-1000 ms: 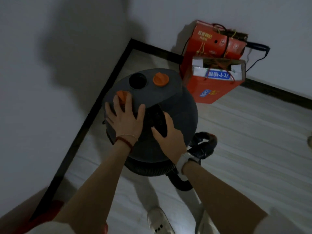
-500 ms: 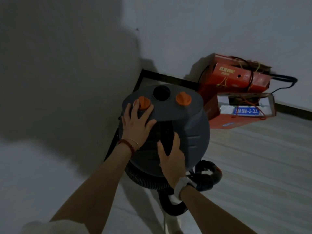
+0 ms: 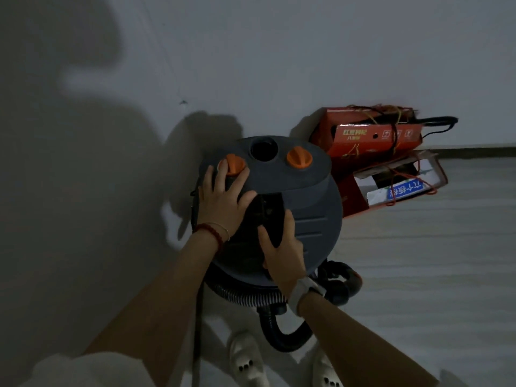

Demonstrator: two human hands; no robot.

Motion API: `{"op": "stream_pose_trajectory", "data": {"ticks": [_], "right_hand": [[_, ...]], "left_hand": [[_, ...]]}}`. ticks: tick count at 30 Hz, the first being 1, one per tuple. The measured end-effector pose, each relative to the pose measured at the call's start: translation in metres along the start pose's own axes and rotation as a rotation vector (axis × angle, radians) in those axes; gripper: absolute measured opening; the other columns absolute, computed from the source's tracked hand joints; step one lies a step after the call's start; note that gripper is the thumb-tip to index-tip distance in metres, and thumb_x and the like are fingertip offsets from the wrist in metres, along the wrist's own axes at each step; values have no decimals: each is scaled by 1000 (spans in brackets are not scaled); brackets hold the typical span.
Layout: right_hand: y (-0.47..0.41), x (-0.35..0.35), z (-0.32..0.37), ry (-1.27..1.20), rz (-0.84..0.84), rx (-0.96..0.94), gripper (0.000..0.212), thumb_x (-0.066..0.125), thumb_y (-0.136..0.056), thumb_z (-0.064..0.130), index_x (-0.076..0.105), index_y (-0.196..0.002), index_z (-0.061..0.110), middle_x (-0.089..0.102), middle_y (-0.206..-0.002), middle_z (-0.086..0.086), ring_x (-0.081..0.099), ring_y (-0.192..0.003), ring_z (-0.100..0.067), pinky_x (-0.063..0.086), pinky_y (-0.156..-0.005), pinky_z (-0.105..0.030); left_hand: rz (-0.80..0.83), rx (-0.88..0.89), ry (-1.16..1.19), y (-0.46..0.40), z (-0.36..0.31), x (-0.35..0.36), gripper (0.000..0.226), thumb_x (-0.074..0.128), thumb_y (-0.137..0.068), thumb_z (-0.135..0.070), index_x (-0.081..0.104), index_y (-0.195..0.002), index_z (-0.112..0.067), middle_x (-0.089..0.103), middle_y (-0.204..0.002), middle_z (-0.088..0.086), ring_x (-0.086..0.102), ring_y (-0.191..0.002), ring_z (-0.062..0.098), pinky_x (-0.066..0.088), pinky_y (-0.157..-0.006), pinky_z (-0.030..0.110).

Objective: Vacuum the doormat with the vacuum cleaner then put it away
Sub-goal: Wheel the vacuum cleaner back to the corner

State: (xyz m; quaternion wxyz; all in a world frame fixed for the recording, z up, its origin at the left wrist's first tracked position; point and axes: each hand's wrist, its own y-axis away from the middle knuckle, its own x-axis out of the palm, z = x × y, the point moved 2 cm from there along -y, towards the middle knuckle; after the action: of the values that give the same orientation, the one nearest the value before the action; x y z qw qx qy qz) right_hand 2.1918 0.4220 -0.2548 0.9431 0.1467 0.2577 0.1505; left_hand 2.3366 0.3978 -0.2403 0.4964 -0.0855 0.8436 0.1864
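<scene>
The grey canister vacuum cleaner (image 3: 293, 196) stands on the pale wood-grain floor (image 3: 418, 261) in the far left corner of the room, close against the white wall (image 3: 279, 51), which carries its shadow and a larger shadow of the person. Its domed lid faces up at the camera, with two orange knobs (image 3: 299, 157) at the far edge and a round black opening (image 3: 264, 148) between them.

The left hand (image 3: 223, 199) lies flat on the left part of the lid, fingers spread and straight, the fingertips touching the left orange knob; a red bead bracelet and a thin bangle circle its wrist. The right hand (image 3: 282, 247) rests on the near middle of the lid at the black carrying handle (image 3: 269, 216), its thumb and fingers lying along either side of the handle's near end; whether they actually close around it is hard to tell in the dim light. A pale watch band sits on that wrist.

A black ribbed hose (image 3: 245, 296) wraps around the near base of the canister and loops out toward the person's feet, where two white clogs (image 3: 245, 358) show. A black hose end with an orange band (image 3: 343, 283) lies on the floor just right of the canister.

Just right of the vacuum, against the far wall, two red cardboard boxes (image 3: 371, 141) are stacked, tied with cord; the nearer one is open and shows a white carton with a blue label. A black cable (image 3: 438, 122) runs from behind the boxes along the wall.
</scene>
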Motion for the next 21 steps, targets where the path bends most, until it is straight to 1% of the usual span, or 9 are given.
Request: {"op": "stream_pose_trajectory", "data": {"ticks": [2,4,6,10,14,15,18,21], "right_hand": [[-16,6,10,-32,-4,50,72,54,-90,37,12,-147,25,63,-105,-21,64,-77,-38,55,-67,-48],[-29,10,19,-85,11,86,72,54,-90,38,10,-147,29,61,-114,-19,64,-85,-37,55,-73,-48],[-42,11,29,-116,17,83,72,53,-91,38,9,-147,29,58,-120,-16,63,-90,-34,54,-78,-46],[-63,10,40,-97,30,76,72,51,-92,37,7,-147,26,55,-127,-17,59,-103,-30,51,-85,-38],[-76,6,45,-42,27,63,72,52,-92,34,8,-147,22,57,-122,-20,59,-103,-33,48,-83,-34],[-80,5,46,-30,28,55,72,52,-92,34,8,-147,22,58,-121,-20,59,-102,-33,49,-83,-35],[-91,5,47,-31,46,32,74,51,-91,37,6,-147,24,61,-114,-19,63,-91,-33,53,-79,-44],[-104,4,50,-58,67,41,73,51,-92,35,6,-147,24,61,-116,-16,63,-92,-30,53,-78,-43]], "left_hand": [[10,12,8,-20,4,-7,57,31,-90,-53,26,-144,-36,0,-158,3,-6,-144,29,5,-118,48],[45,24,0,-38,7,-14,51,36,-96,-47,22,-145,-38,-4,-158,0,-9,-144,27,4,-118,46],[62,32,-9,-55,9,-20,51,35,-97,-45,19,-145,-39,-6,-158,-1,-11,-144,26,4,-118,45],[75,11,-28,-76,6,-27,52,34,-96,-47,17,-145,-41,-6,-158,-3,-10,-144,25,6,-118,47],[85,-22,-30,-89,0,-31,51,33,-96,-47,16,-144,-44,-7,-158,-6,-11,-144,23,8,-118,48],[81,-28,-28,-92,0,-31,51,33,-96,-47,16,-144,-44,-7,-158,-6,-11,-144,23,8,-118,48],[88,-32,-45,-101,-5,-33,52,33,-96,-46,15,-145,-43,-8,-158,-4,-10,-144,26,6,-118,47],[123,-49,-44,-112,-9,-38,53,31,-97,-46,10,-145,-42,-12,-157,-3,-13,-144,26,1,-119,42]]}}
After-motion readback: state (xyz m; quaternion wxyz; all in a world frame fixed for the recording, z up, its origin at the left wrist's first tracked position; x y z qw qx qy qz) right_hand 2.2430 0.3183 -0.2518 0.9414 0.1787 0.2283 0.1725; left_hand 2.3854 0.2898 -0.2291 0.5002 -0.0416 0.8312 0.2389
